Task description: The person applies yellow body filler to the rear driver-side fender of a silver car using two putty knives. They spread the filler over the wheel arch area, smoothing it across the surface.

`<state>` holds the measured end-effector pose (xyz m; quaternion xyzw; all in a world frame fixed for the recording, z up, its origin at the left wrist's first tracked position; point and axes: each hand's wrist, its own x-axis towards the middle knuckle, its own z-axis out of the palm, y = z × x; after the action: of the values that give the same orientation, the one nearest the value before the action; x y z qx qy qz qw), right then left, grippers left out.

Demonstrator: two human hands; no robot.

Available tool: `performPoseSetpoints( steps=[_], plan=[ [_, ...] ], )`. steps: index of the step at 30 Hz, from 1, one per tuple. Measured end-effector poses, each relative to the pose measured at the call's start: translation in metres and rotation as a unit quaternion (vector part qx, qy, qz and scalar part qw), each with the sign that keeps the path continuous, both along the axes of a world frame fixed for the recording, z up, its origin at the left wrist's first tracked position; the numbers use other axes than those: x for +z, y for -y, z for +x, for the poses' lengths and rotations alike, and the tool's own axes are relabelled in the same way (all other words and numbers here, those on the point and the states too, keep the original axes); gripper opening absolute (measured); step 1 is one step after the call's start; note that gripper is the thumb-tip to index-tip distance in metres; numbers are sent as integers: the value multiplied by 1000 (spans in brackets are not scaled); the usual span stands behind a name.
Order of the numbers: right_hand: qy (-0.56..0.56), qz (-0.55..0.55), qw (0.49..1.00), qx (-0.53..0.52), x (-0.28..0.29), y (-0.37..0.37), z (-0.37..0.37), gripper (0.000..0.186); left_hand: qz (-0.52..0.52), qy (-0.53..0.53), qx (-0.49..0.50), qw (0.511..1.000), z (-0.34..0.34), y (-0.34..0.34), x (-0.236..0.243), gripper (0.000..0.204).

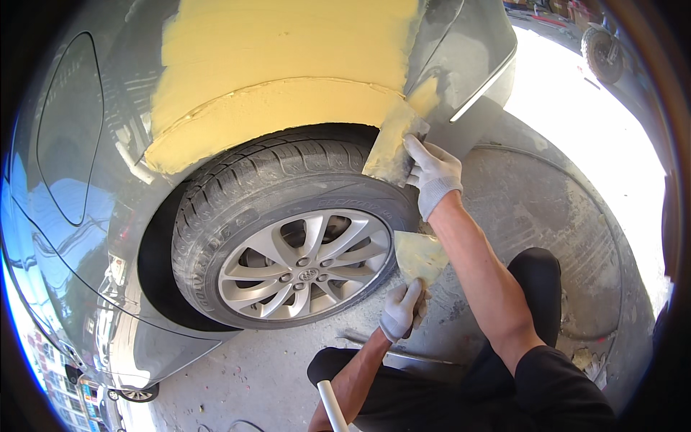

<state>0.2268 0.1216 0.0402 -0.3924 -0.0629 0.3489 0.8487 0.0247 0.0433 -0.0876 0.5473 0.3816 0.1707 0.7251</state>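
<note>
Yellow body filler covers the car's rear fender, with a raised ridge running along the wheel arch. My right hand, in a white glove, grips a flat rectangular spreader smeared with filler. That spreader's upper end meets the right end of the arch lip. Lower down, my gloved left hand is closed around the handle of a putty knife. Its wide blade points up, coated with pale yellow filler, beside the tyre.
The silver alloy wheel sits just left of both hands. A thin rod lies on the dusty concrete floor near my knees. A white tube rises from the lower edge. Another small wheel stands at the far right.
</note>
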Motion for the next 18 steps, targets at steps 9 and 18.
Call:
performPoseSetpoints(
  steps=[9, 18],
  plan=[
    [-1, 6, 1000, -13, -4, 9, 4, 23, -4, -1, -8, 1000, 1, -2, -1, 49],
    [183, 97, 977, -51, -50, 40, 34, 31, -16, 10, 18, 1000, -2, -12, -1, 50]
  ],
)
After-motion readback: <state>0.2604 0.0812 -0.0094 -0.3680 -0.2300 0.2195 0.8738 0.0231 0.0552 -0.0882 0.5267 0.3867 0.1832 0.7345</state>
